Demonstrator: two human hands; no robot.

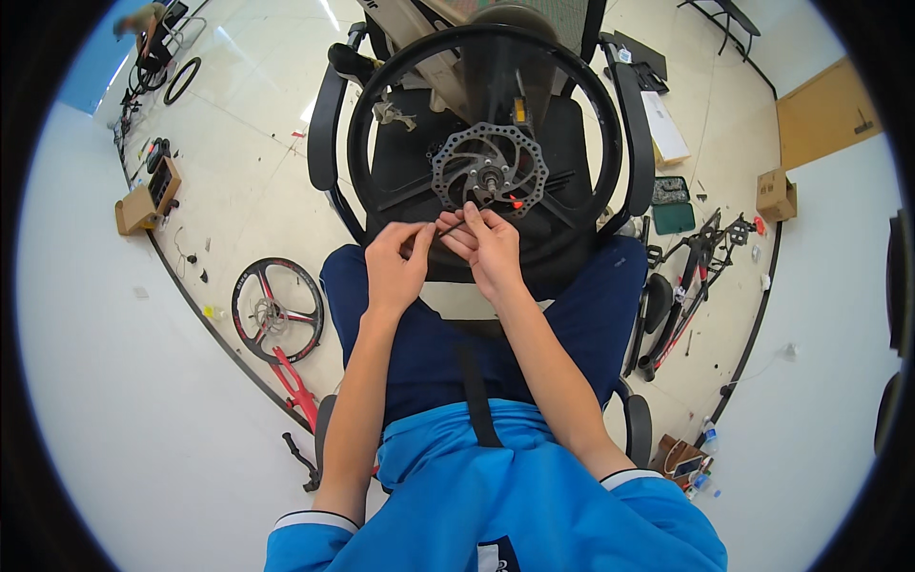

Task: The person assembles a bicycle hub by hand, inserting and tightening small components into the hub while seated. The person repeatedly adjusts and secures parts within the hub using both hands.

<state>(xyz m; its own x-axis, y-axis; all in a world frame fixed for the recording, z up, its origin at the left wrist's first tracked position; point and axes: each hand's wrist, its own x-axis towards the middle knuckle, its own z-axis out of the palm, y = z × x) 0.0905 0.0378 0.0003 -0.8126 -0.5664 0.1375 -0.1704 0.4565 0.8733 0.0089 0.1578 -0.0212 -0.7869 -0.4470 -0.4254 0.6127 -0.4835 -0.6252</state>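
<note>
A black bicycle wheel [359, 143] rests on the seat of a black office chair in front of me, its silver brake disc [537, 170] facing up. Just below the disc, my right hand [491, 253] is closed on a thin dark rod [452, 229], which looks like a small hex key. My left hand [396, 267] pinches close to the rod's left end; its fingertips hide whether it grips the rod or something smaller. A small red-orange piece [517, 202] shows at the disc's lower edge.
The chair's armrests [327, 133] flank the wheel. On the floor lie a red-and-black wheel [251, 329] at left, a bike frame [701, 262] and a green case [674, 217] at right. Cardboard boxes [777, 195] stand along the walls. Far left, a person [145, 24] bends near bicycle parts.
</note>
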